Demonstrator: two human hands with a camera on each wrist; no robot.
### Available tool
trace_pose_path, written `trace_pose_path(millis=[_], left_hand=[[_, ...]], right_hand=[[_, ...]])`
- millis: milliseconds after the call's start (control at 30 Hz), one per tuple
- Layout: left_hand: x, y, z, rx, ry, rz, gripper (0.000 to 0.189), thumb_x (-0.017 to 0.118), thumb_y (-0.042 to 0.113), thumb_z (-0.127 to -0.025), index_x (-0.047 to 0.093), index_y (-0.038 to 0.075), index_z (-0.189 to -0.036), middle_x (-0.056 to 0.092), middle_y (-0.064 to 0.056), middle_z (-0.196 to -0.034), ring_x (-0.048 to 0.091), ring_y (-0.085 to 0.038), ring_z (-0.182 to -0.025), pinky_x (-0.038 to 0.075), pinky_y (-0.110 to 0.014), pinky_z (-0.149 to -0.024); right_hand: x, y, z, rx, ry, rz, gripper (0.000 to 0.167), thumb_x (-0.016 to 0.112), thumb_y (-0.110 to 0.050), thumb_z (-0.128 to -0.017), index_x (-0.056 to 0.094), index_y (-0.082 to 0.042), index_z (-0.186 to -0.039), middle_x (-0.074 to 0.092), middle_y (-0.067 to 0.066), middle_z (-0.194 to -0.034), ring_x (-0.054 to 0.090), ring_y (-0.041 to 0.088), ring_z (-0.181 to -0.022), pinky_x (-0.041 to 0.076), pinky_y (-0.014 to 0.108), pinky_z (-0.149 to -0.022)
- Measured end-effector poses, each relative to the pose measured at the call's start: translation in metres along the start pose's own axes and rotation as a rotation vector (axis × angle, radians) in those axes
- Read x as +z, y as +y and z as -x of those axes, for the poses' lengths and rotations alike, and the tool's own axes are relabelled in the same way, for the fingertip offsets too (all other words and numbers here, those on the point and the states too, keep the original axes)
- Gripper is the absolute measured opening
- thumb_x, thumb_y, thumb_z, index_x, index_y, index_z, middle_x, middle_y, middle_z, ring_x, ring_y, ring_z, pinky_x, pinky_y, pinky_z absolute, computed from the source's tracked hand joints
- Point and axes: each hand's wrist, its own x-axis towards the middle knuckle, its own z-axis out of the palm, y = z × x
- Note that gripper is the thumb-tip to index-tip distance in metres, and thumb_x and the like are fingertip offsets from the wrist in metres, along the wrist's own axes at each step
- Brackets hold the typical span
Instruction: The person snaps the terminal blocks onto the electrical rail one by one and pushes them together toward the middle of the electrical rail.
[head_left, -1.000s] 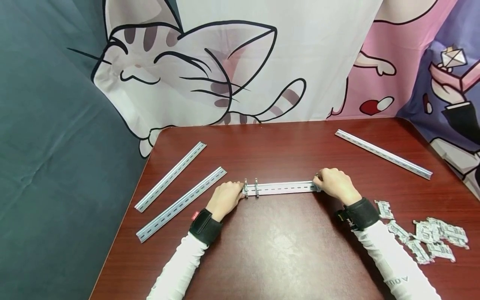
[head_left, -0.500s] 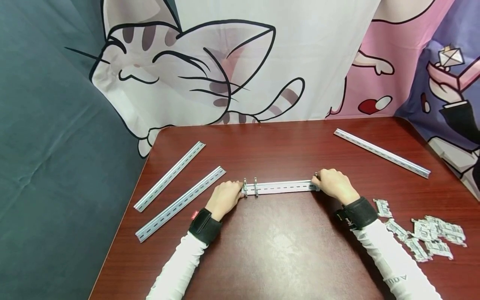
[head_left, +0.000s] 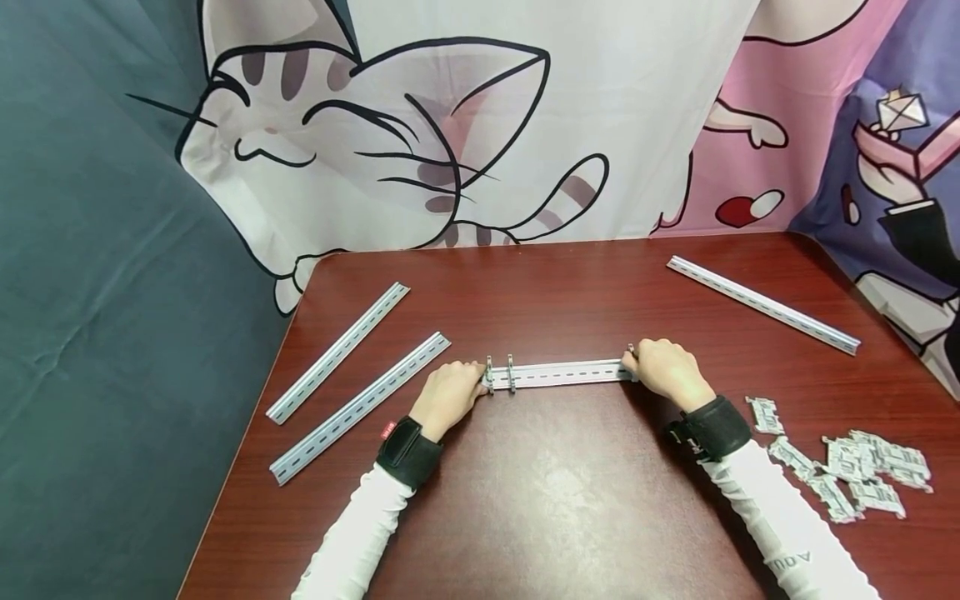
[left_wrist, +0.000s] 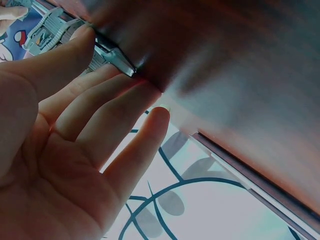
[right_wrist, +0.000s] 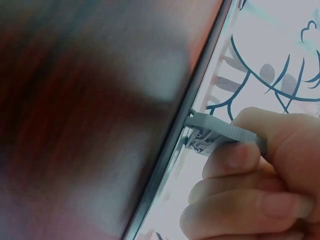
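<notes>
One slotted rail (head_left: 570, 374) spans the gap between your hands, near the middle of the reddish-brown surface (head_left: 555, 517). Its long axis runs almost straight from your left to your right, with the right end turned very slightly away from you and the slotted face up. Your left hand (head_left: 450, 396) has the rail's left end between thumb and fingers, nearly closed there, while the little finger stands apart. Just beside that hand, two upright clips (head_left: 512, 375) sit crosswise on the rail, at right angles to its length. Your right hand (head_left: 667, 369) is curled tight at the other end, pinching a grey clip (right_wrist: 220, 129) between thumb and forefinger; the clip meets the rail's edge, but you cannot tell whether it is seated. To your left, two diagonal rails (head_left: 360, 408) lie roughly parallel, their far ends slanting right. Far right, another rail (head_left: 763, 306) slants the opposite way, its near end rightmost. Loose clips (head_left: 847, 467) lie beside your right forearm.
</notes>
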Motion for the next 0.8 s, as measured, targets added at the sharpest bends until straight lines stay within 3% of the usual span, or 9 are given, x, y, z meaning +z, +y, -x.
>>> trace_pose_path(millis=[533,800], left_hand=[[-0.0009,0.0003,0.0008,0.002,0.015,-0.011,0.012,0.072,0.02,-0.085,0.068,0.009,-0.09,0.07,-0.009,-0.079,0.068,-0.028,-0.071,0.053,-0.041,-0.056],[0.0013,-0.0011,-0.0002,0.011,0.014,-0.016,0.015,0.071,0.02,-0.085,0.069,0.008,-0.094,0.071,-0.011,-0.082,0.068,-0.029,-0.073,0.054,-0.042,-0.058]], right_hand=[[0.0051,-0.0052,0.0035,0.02,0.088,0.002,0.036,0.05,-0.023,-0.086,0.049,-0.008,-0.054,0.065,0.028,-0.073,0.062,0.045,-0.065,0.045,0.054,-0.048],[0.0055,-0.0047,0.0035,0.042,0.054,-0.01,0.035,0.05,-0.023,-0.085,0.046,-0.01,-0.053,0.065,0.028,-0.075,0.063,0.046,-0.069,0.046,0.055,-0.051]])
